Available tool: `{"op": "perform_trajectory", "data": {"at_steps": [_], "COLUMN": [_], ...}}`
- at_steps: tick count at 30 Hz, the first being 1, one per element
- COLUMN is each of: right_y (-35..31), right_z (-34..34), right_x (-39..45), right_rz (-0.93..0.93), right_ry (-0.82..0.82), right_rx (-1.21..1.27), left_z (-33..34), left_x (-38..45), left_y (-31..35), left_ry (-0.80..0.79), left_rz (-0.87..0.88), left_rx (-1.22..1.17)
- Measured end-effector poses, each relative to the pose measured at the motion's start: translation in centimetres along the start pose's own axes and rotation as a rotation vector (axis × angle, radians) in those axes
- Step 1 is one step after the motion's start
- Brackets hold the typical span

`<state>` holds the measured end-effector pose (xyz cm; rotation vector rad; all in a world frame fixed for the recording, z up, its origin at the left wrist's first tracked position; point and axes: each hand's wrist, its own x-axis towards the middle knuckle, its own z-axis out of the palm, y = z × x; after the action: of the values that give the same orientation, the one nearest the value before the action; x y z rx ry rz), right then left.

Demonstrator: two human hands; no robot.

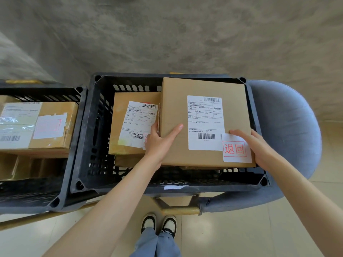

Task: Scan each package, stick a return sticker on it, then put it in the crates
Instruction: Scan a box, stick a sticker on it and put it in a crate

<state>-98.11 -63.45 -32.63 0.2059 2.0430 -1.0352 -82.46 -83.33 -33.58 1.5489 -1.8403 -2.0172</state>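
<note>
Your left hand [159, 143] grips box [202, 123] at left edge, thumb on top; right hand [259, 147] grips right edge, thumb on return sticker [236, 150]. Box sits over crate [89, 138], above smaller box [133, 125].

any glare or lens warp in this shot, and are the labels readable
Head view: wide-angle warp bows the black crate rims; glare whitens the taped box in the left crate; the held box's return sticker reads sharply, its shipping label's small print blurs.

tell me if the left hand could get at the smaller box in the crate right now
Probably yes: the left hand already lies beside the smaller box, whose labelled top is uncovered. But it grips the big box and would have to let go first.
</note>
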Motion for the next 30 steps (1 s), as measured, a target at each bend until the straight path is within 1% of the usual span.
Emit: {"op": "perform_trajectory", "data": {"at_steps": [9,18,25,30], "right_y": [-0.8,-2.0,-1.8,-1.9], "right_z": [0.6,2.4,0.9,-0.9], "right_x": [0.0,0.1,-0.3,-0.8], "right_rz": [-0.033,-0.083,-0.080,-0.092], "right_ry": [-0.009,-0.033,-0.019,0.024], "right_rx": [-0.014,-0.022,-0.038,-0.031], "left_z": [-0.7,-3.0,-1.5,0.1], "left_x": [0.4,0.9,0.3,0.5], "left_y": [-0.1,0.3,-0.2,-0.3], "left_ry": [0.017,0.041,0.043,-0.002], "left_rz": [0.007,0.042,0.046,0.028], "left_rx": [-0.015,-0.036,-0.037,-0.040]}}
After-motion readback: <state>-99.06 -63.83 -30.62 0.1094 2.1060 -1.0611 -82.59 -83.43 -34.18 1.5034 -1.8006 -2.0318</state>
